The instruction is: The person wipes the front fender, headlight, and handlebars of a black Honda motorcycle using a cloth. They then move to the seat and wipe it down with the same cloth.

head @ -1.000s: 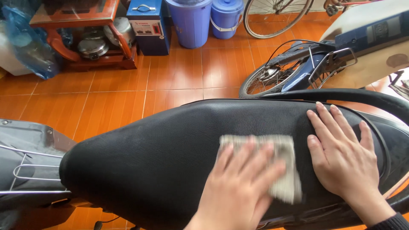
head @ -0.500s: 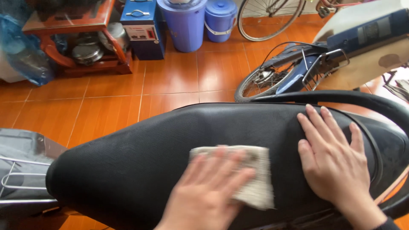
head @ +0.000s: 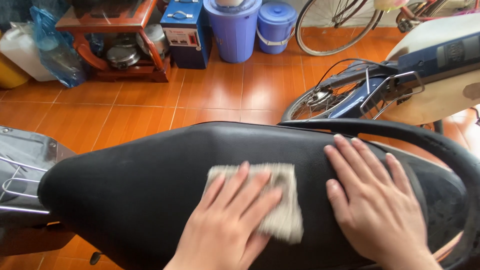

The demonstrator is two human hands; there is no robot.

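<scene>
the orange tiled floor (head: 210, 100) fills the upper half of the view, and across the lower half lies the long black motorbike seat (head: 125, 185), running from left to right with a slightly dusty, textured skin. behind the seat on the right stands another motorbike (head: 400, 85) in blue and cream with a wire front basket, and a bicycle wheel (head: 330, 25) leans at the top edge. along the far side of the floor sit a large purple lidded bucket (head: 232, 30), a smaller blue bucket (head: 275, 27) touching its right side, a blue box (head: 182, 32) just left of them, and a low red wooden stand (head: 110, 45) with metal pots under it. at the far left a metal rack (head: 20, 175) sticks out from the end of the seat. the right hand (head: 372, 205) lies flat on the seat, fingers spread wide, holding nothing. the left hand (head: 230, 225) presses down flat with fingers spread on a small grey cloth (head: 285, 210), which lies on the middle of the seat, near its close edge, just left of the right hand and not touching it; the cloth's edges look blurred.
</scene>
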